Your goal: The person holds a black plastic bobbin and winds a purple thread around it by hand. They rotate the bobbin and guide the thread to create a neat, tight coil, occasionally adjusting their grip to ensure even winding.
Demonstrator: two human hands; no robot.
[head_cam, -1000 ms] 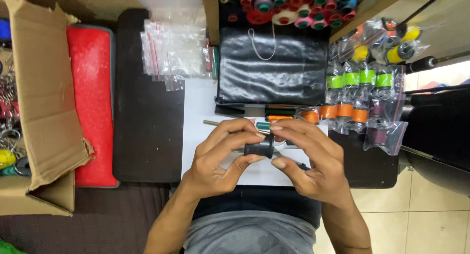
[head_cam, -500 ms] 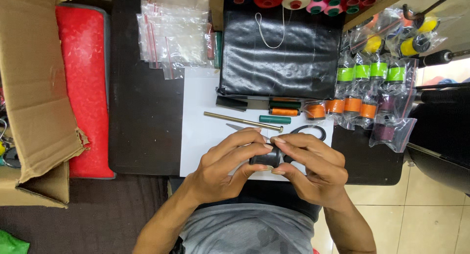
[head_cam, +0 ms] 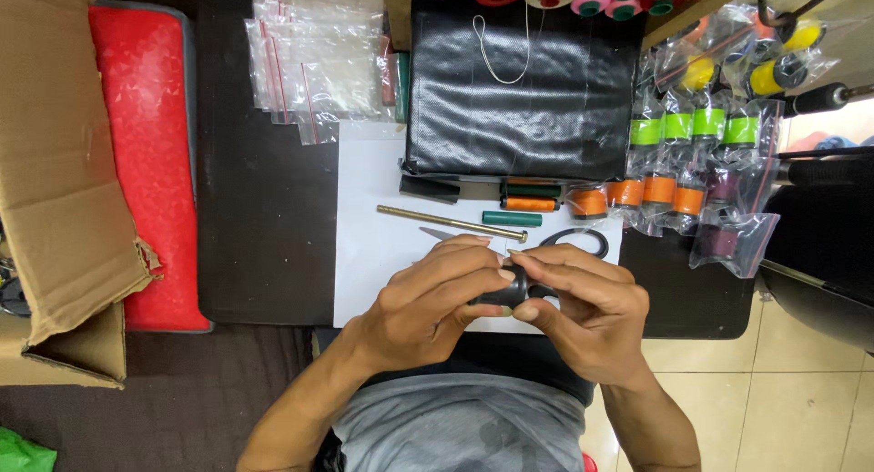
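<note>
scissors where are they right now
In the head view the scissors lie on the white sheet, just beyond the right hand, below the bagged orange spools.

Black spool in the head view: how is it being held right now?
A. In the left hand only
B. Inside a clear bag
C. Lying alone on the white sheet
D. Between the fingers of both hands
D: the black spool is pinched from either side by the left hand and the right hand, above the white sheet.
</note>
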